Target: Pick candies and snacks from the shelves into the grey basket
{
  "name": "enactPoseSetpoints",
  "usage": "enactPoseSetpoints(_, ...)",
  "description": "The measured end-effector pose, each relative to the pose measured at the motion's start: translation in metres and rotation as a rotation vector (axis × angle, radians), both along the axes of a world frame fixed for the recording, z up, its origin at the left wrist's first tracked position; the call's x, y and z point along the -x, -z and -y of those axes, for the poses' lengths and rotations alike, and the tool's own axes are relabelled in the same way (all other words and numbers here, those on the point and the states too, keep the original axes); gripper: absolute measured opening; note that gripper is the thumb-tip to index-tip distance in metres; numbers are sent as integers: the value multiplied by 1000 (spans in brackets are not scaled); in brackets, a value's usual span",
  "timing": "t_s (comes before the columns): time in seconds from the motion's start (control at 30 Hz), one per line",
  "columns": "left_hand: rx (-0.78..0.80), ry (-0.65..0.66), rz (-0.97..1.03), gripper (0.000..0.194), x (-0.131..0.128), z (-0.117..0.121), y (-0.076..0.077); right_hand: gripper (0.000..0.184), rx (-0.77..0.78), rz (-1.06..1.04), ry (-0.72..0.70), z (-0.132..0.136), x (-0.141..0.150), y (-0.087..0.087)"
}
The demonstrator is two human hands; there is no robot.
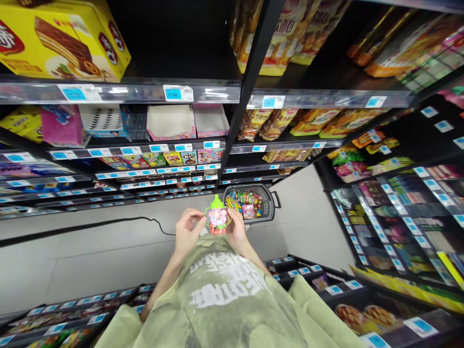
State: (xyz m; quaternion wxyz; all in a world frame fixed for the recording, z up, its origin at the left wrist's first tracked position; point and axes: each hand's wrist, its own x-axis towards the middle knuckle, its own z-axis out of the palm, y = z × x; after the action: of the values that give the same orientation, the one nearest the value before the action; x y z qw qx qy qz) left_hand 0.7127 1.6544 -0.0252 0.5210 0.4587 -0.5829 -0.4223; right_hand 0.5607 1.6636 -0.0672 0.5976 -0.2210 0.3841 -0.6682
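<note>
In front of my shirt I hold a small baby-bottle-shaped candy container (pixel 218 218) upright, with a bright green nipple-like top, a pink printed label and reddish contents at the base. Thin green loop handles stick out at its sides. My left hand (pixel 189 228) pinches the loop on the left between thumb and fingers. On the other side my right hand (pixel 236 228) grips the right loop, its fingertips close to the label. Beyond the right hand, a dark grey shopping basket (pixel 268 202) on the floor contains several colourful wrapped sweets and a pink packet (pixel 248 211).
Black store shelves (pixel 232 121) rise ahead, with price tags, boxed snacks and bagged bread. A yellow cake box (pixel 65 38) sits top left. More racks (pixel 391 217) stand right and behind. A black cable (pixel 90 225) crosses the grey floor (pixel 108 261) at left.
</note>
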Motion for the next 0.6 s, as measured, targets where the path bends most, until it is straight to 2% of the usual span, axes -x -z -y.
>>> enactPoseSetpoints(0.1, 65, 45, 193, 17, 1, -6, -1, 46, -3, 2, 55, 2, 0, -2)
enactPoseSetpoints(0.17, 63, 94, 290, 33, 5, -11, 2, 45, -11, -21, 81, 3, 1, -2)
enactPoseSetpoints(0.23, 16, 120, 287, 57, 10, -15, 9, 42, 14, -65, 49, 4, 1, -2)
enactPoseSetpoints(0.3, -47, 70, 210, 71, 15, -16, 16, 41, 68, -107, -26, 4, 0, -1)
enactPoseSetpoints(0.43, -182, -11, -34, 59, 15, -13, 25, 42, 125, -54, -154, 5, -6, 0)
enactPoseSetpoints(0.5, -261, 28, -199, 56, 11, -11, 27, 35, 102, -34, -106, 7, -9, 0)
enactPoseSetpoints(0.6, -402, 155, -359, 62, 7, -15, 28, 27, 58, -92, -15, 11, -8, 1)
